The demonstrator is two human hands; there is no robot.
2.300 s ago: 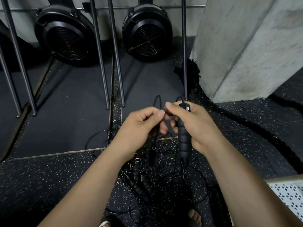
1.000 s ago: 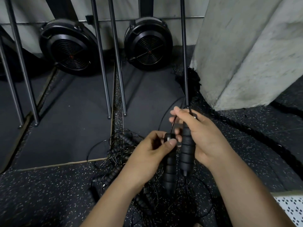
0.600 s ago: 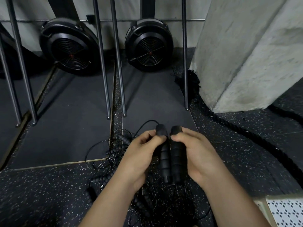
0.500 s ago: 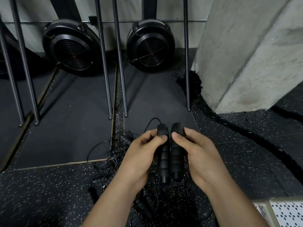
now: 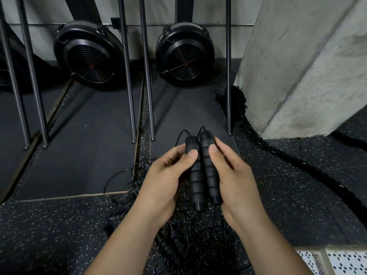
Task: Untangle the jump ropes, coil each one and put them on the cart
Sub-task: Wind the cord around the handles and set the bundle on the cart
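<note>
Two black ribbed jump-rope handles stand upright side by side at the centre of the view. My left hand (image 5: 164, 179) grips the left handle (image 5: 195, 179), thumb across its upper part. My right hand (image 5: 233, 179) grips the right handle (image 5: 208, 167) the same way. Thin black cord leaves the top of each handle. Below my hands a tangle of black jump ropes (image 5: 174, 231) with more ribbed handles lies on the speckled floor. A corner of the white perforated cart (image 5: 341, 261) shows at the bottom right.
A concrete pillar (image 5: 297, 66) stands at the right with a thick black battle rope (image 5: 309, 171) curving round its base. Metal rack legs (image 5: 147, 76) stand on dark mats ahead. Two black round fan machines (image 5: 184, 56) lean against the back wall.
My left hand picked a second handle out of the pile and brought it beside the one in my right hand. Both handles now stand together, lower and closer to me.
</note>
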